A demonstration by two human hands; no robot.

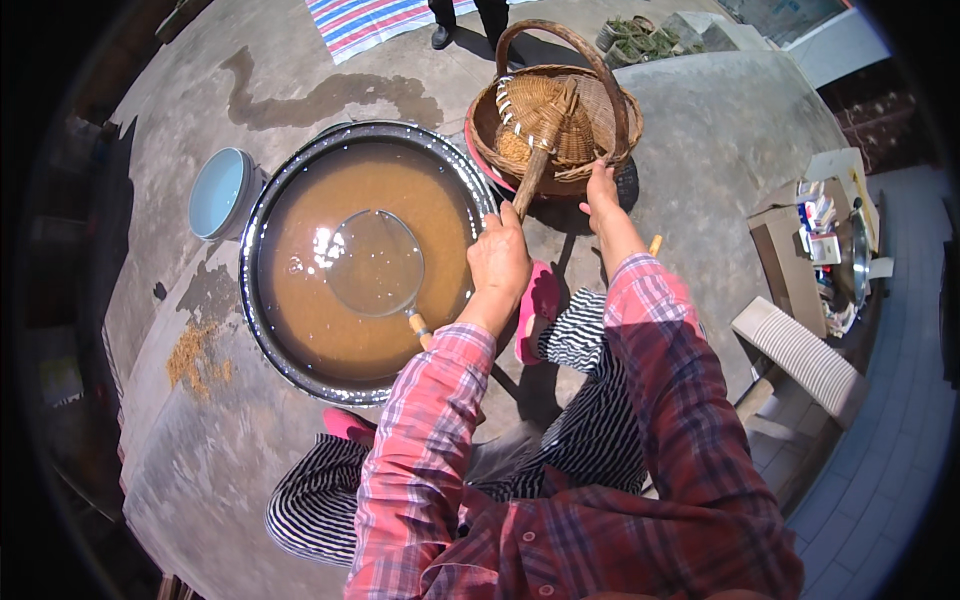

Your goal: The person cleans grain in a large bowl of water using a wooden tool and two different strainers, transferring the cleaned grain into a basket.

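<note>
My left hand grips the wooden handle of a woven wicker scoop. The scoop lies tilted over a round wicker basket with a tall arched handle, and yellowish grain shows at the scoop's lower left. My right hand touches the basket's near rim, its thumb apart; whether it grips the rim is not plain. Left of my hands stands a large dark round tub of cloudy brown water with grain beneath. A round mesh strainer with a bamboo handle lies in the tub, its handle partly behind my left sleeve.
A light blue bucket stands left of the tub, near spilled grain and wet patches on concrete. A person's legs are beyond the basket, by a striped sheet. At right are a cardboard box and a ridged board.
</note>
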